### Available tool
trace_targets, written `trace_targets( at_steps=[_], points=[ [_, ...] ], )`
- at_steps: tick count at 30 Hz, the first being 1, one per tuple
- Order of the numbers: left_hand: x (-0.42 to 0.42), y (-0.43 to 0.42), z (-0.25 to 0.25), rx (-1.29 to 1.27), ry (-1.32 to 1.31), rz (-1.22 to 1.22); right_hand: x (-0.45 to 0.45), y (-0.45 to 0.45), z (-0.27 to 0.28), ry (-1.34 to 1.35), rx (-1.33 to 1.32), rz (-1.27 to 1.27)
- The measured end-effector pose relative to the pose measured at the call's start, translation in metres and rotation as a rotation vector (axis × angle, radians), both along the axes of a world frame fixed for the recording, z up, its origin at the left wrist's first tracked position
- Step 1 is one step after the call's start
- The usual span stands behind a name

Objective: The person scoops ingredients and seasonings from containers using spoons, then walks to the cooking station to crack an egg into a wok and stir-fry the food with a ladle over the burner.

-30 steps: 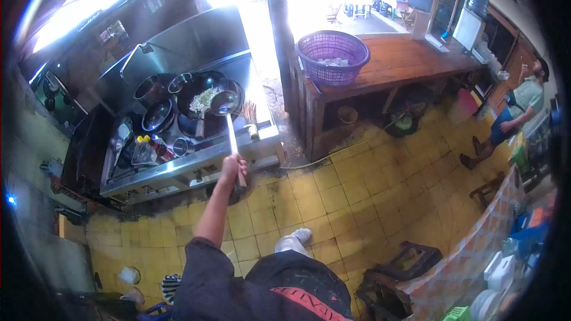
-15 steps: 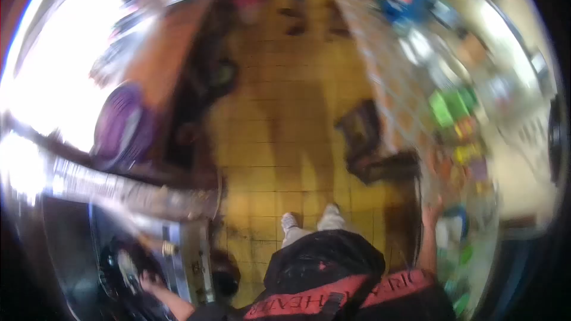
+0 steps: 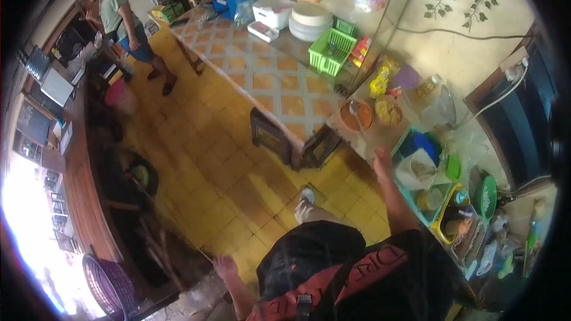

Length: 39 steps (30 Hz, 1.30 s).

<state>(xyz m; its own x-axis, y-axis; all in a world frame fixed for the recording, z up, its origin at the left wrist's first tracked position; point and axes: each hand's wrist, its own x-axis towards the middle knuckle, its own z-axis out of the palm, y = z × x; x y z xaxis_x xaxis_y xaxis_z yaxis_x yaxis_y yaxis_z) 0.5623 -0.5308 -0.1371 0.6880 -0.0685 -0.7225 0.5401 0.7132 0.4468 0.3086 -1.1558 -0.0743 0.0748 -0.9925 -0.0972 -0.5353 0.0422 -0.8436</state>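
Observation:
My right hand (image 3: 381,159) is at the edge of the tiled counter (image 3: 279,77), just below a bowl of orange paste (image 3: 355,116) with a metal spoon (image 3: 354,109) in it. Its fingers point forward and look stretched out; I see nothing held in them. Low on the left, my left hand (image 3: 226,267) hangs over the floor by the end of the dark wooden counter. A thin pale line ends near its blurred fingers, and whether they grip it is unclear. Beside the orange bowl stands a bowl with yellowish contents (image 3: 388,110).
A teal crate (image 3: 429,217) with containers stands right of my arm. Farther along are a green basket (image 3: 333,50), stacked plates (image 3: 309,22) and a white bin (image 3: 273,12). A purple basket (image 3: 107,285) sits lower left. A person (image 3: 122,21) stands at the far left counter.
My view has swung to the right. My left hand has left the dark pan on the stove, which is out of view. My right hand stays by the counter.

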Motion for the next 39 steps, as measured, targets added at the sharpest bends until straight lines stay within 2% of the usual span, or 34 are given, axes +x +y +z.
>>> trace_targets(
  at_steps=[1,2,4,5,6,7,8,10,11,12,13,14,15,16,17,18,19,20,21,22,24,25,27,28,30,32,33,34,36,38,39],
  points=[
    [0.008,-0.044,0.003,-0.013,-0.014,-0.003,0.007,-0.029,-0.034,0.099,-0.143,0.066],
    [0.026,-0.097,0.016,0.002,-0.063,-0.229,0.014,-0.038,-0.042,0.085,-0.145,0.056],
    [0.058,-0.218,0.047,0.034,-0.159,-0.687,0.042,-0.051,-0.049,0.048,0.205,0.092],
    [0.063,-0.269,0.068,0.235,-0.245,-0.899,0.057,-0.050,-0.029,0.031,0.203,0.075],
    [0.064,-0.316,0.092,0.447,-0.333,-1.110,0.072,-0.036,0.023,-0.010,0.245,0.025],
    [0.066,-0.352,0.110,0.486,-0.622,-1.393,0.082,-0.028,0.052,-0.049,0.293,-0.031],
    [0.064,-0.384,0.129,0.506,-0.915,-1.674,0.085,-0.032,0.047,-0.059,0.309,-0.065],
    [0.041,-0.445,0.199,0.189,-0.944,-2.251,0.082,-0.039,0.041,0.106,0.125,-0.047],
    [0.023,-0.463,0.227,-0.017,-1.063,-2.357,0.081,-0.042,0.042,0.107,0.138,-0.088],
    [0.004,-0.479,0.242,-0.246,-1.176,-2.448,0.082,-0.043,0.054,0.185,0.036,0.055],
    [-0.014,-0.488,0.237,-0.408,-1.330,-2.444,0.082,-0.041,0.060,0.268,-0.058,0.191],
    [-0.031,-0.495,0.233,-0.583,-1.476,-2.420,0.081,-0.039,0.057,0.275,-0.039,0.138],
    [-0.043,-0.502,0.231,-0.639,-1.463,-2.462,0.082,-0.038,0.051,0.253,-0.069,0.128],
    [-0.053,-0.510,0.230,-0.791,-1.647,-2.519,0.083,-0.040,0.049,0.236,-0.107,0.121],
    [-0.058,-0.515,0.228,-0.960,-1.836,-2.543,0.085,-0.039,0.070,0.251,-0.098,0.072],
    [-0.058,-0.520,0.223,-1.038,-1.821,-2.563,0.086,-0.035,0.090,0.272,-0.153,0.082],
    [-0.057,-0.527,0.214,-1.066,-1.667,-2.633,0.088,-0.032,0.110,0.297,-0.202,0.091],
    [-0.055,-0.530,0.208,-1.091,-1.505,-2.710,0.087,-0.034,0.119,0.375,-0.123,0.092],
    [-0.048,-0.538,0.208,-0.969,-1.699,-2.681,0.086,-0.035,0.123,0.440,-0.027,0.080],
    [-0.039,-0.551,0.210,-0.854,-1.892,-2.631,0.084,-0.033,0.124,0.386,-0.027,0.046],
    [-0.020,-0.568,0.201,-0.660,-1.801,-2.855,0.085,-0.026,0.136,0.299,-0.108,-0.025],
    [-0.009,-0.569,0.204,-0.754,-1.791,-2.902,0.086,-0.022,0.150,0.271,-0.186,-0.053],
    [0.010,-0.574,0.229,-1.126,-2.107,-2.430,0.086,-0.020,0.156,0.357,-0.130,-0.111],
    [0.016,-0.574,0.251,-1.182,-2.096,-2.452,0.088,-0.016,0.157,0.419,-0.088,-0.095],
    [0.027,-0.575,0.299,-1.712,-1.715,-2.425,0.098,-0.004,0.174,0.375,-0.120,-0.177],
    [0.031,-0.571,0.315,-2.170,-1.400,-2.406,0.103,0.004,0.181,0.340,-0.113,-0.263],
    [0.033,-0.569,0.316,-2.269,-1.324,-2.444,0.105,0.007,0.179,0.330,-0.106,-0.304],
    [0.036,-0.573,0.318,-2.254,-1.372,-2.441,0.106,0.011,0.178,0.318,-0.107,-0.333],
    [0.039,-0.584,0.319,-2.412,-1.405,-2.255,0.110,0.015,0.181,0.365,-0.093,-0.400],
    [0.043,-0.594,0.315,-2.402,-1.459,-2.158,0.112,0.012,0.178,0.412,-0.168,-0.456],
    [0.046,-0.597,0.311,-2.406,-1.407,-2.146,0.115,0.009,0.177,0.409,-0.182,-0.433]
  ],
)
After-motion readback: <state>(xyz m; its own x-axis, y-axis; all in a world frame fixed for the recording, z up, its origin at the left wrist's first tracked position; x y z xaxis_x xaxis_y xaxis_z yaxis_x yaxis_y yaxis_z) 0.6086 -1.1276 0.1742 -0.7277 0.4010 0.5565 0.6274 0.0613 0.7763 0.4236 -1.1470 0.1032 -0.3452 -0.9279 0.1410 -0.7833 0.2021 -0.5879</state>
